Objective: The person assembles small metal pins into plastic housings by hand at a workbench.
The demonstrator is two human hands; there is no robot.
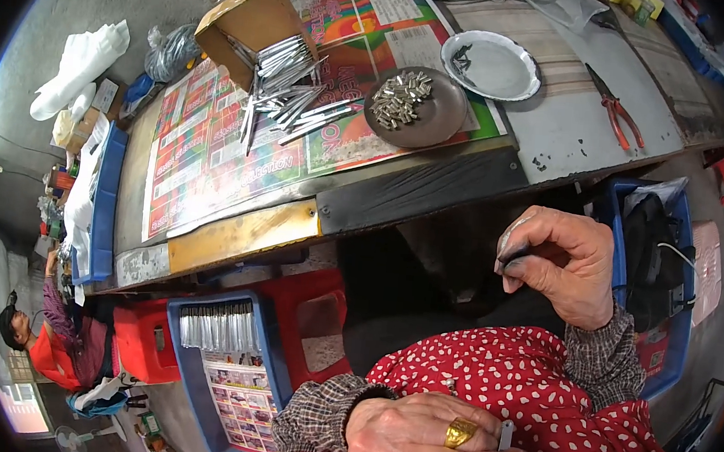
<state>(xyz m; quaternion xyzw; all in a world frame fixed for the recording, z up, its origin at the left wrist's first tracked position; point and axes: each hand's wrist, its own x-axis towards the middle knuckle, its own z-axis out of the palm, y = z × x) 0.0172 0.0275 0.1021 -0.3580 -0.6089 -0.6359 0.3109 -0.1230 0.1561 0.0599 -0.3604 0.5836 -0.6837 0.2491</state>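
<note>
My left hand, wearing a gold ring, is closed in front of my red spotted apron. A narrow silver metal piece sticks up between its fingers; the rest of that piece is hidden. Higher and to the right, my right hand is pinched, thumb against fingers. The fingertips there look dark, and whatever they hold is too small to make out. On the table ahead, a brown plate bears many short silver metal tubes. Long, slim silver pieces spill from a tipped cardboard box.
A white dish with small dark bits and red-handled pliers lie on the table. Left of me, a blue tray holds a row of silver pieces. A blue crate stands at right. Another person sits at far left.
</note>
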